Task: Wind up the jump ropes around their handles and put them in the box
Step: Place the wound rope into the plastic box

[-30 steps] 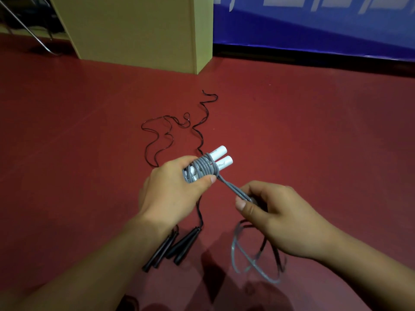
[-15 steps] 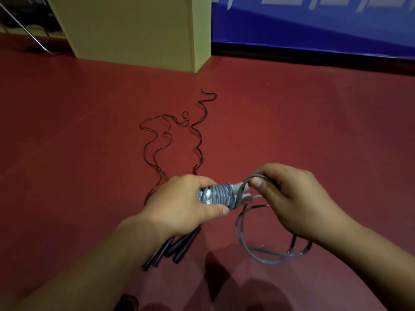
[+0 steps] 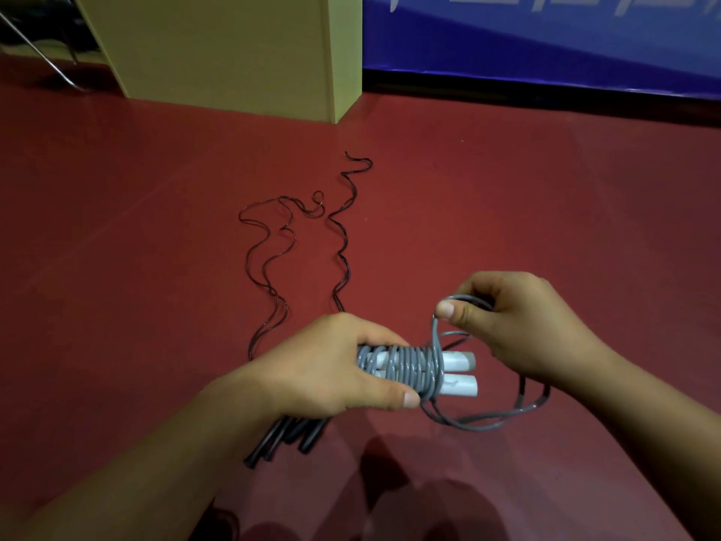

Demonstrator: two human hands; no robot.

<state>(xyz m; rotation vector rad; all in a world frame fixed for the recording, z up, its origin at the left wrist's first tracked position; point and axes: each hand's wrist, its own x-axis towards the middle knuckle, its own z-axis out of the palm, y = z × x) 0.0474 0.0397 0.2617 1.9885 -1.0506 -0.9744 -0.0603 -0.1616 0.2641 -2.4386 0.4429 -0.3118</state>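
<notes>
Over the last second the left hand [image 3: 327,369] lowers the white handles [image 3: 456,370] from an upward tilt toward the far side until they lie level, their ends now pointing right. The right hand [image 3: 519,326], which a second ago pulls the grey rope [image 3: 413,365] taut low and to the right of the bundle, now sits above the handle ends, pinching a loop of rope between thumb and fingers. More grey coils cover the handles than before. The slack rope, earlier hanging in a large ring below the right hand, now droops in a shorter loop under the handle ends.
</notes>
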